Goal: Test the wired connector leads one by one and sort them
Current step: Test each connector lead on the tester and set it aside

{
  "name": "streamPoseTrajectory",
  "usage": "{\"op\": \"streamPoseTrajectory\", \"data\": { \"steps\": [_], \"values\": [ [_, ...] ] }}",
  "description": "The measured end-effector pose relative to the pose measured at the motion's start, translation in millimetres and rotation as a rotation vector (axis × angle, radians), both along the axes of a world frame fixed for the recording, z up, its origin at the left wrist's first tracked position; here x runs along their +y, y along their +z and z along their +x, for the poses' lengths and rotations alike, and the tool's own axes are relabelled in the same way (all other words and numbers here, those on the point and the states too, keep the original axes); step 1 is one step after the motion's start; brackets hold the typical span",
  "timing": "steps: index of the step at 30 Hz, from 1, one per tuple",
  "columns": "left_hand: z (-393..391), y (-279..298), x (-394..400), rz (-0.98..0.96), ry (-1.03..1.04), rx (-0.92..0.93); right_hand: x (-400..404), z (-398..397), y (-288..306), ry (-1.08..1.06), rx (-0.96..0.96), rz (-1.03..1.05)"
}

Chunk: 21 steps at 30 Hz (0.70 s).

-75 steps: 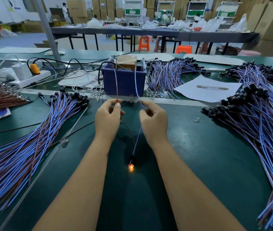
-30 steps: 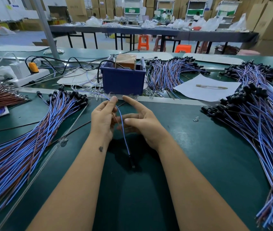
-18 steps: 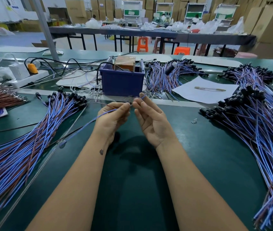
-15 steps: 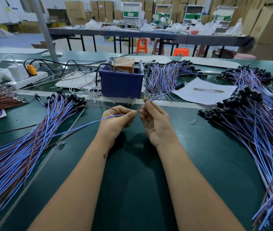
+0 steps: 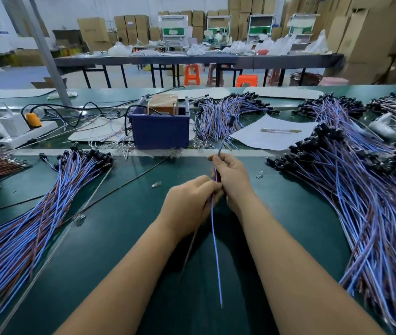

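Green matting covers the counter, with stacked cardboard boxes and long tables behind. At its middle, the right hand has its fingers curled round a single blue lead, pinching it near the top. The left hand, touching the right, closes its fingers on the same lead just below. From there the lead hangs down between the forearms, its free end above the mat; its upper end rises toward a blurred dark tip. A heap of blue and brown leads with black ends lies to the left, a bigger heap to the right. Beyond the hands stands a blue bin, with a white sheet of paper beside it and a power strip farther left.
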<state>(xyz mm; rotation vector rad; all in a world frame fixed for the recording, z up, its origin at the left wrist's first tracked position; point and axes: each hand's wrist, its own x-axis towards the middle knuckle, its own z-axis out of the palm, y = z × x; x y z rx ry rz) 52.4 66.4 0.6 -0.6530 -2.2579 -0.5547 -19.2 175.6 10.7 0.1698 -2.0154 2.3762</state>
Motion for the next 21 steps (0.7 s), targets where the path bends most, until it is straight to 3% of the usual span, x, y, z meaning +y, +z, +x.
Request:
{"op": "streamPoseTrajectory", "data": {
  "steps": [2, 5, 12, 17, 21],
  "values": [
    [5, 2, 17, -0.134, -0.071, 0.023, 26, 0, 6, -0.023, 0.027, 0.189],
    [10, 6, 54, -0.18, -0.145, -0.005, 71, 1, 19, -0.078, 0.071, 0.436],
    [15, 17, 153, 0.054, -0.306, -0.232, 176, 14, 48, -0.333, 0.233, 1.073],
    [19, 14, 186, -0.039, -0.414, -0.424, 223, 20, 45, -0.501, 0.131, 1.317],
    [18, 12, 182, -0.109, -0.425, -0.47, 221, 19, 39, -0.557, 0.08, 1.404]
  ]
}}
